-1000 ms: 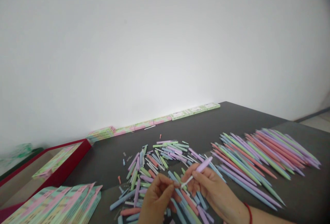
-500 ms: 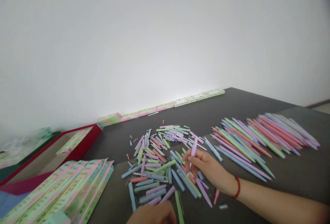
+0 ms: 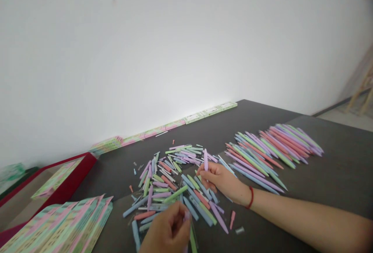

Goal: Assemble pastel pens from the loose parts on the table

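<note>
My right hand [image 3: 223, 181], with a red cord at the wrist, is closed around a purple pen part [image 3: 206, 159] that points upward. My left hand [image 3: 167, 227] is closed at the bottom edge, and a purple pen part [image 3: 187, 215] shows between its thumb and fingers, mostly hidden. Around and beneath both hands spreads a pile of loose pen parts [image 3: 167, 195] in purple, green, blue and coral, with thin white refills among them. A tapered purple piece [image 3: 218, 217] lies below my right hand, beside a short coral piece [image 3: 232, 220].
Rows of long tapered pens [image 3: 262, 154] lie to the right on the dark table [image 3: 221, 128]. Printed cartons [image 3: 67, 225] are fanned at the lower left, by a red box [image 3: 83, 175]. Flat cartons [image 3: 194, 117] line the wall. A small clear piece [image 3: 239, 230] lies near the front.
My left hand has risen into fuller view, now with a purple part in its fingers. The right hand still holds its purple part. The whole view has shifted, moving the scene leftward.
</note>
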Demonstrator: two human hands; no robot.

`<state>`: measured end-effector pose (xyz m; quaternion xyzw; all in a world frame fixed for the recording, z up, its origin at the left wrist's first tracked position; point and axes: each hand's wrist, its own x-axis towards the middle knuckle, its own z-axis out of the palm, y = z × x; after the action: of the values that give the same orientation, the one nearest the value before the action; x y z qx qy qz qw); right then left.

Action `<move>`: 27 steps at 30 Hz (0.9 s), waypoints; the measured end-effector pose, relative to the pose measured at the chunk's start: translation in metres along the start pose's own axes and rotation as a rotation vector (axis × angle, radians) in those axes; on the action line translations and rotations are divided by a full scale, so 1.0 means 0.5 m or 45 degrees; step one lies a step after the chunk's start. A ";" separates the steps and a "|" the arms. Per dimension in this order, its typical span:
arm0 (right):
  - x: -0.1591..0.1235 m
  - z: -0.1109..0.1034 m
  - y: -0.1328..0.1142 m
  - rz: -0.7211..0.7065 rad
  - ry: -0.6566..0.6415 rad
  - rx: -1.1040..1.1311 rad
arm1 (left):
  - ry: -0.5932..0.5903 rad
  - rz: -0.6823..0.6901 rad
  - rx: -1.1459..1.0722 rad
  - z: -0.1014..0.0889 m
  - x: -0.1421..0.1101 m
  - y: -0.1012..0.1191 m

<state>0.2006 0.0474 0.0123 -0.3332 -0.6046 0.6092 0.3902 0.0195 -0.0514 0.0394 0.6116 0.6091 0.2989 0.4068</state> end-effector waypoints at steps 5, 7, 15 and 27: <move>0.014 -0.039 -0.007 0.111 -0.154 -0.350 | -0.080 0.032 -0.150 0.005 0.084 0.035; 0.004 -0.045 -0.014 0.113 -0.234 -0.473 | 0.001 0.006 -0.236 0.011 0.092 0.030; -0.078 -0.024 -0.046 0.154 -0.461 -1.046 | 0.218 -0.250 -0.905 0.035 0.094 -0.017; -0.044 0.004 -0.004 0.296 -0.191 0.119 | 0.062 -0.226 -1.228 0.033 0.102 -0.015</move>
<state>0.2094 0.0270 0.0128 -0.3360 -0.5605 0.7009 0.2859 0.0339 -0.0036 0.0186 0.2920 0.4605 0.5254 0.6532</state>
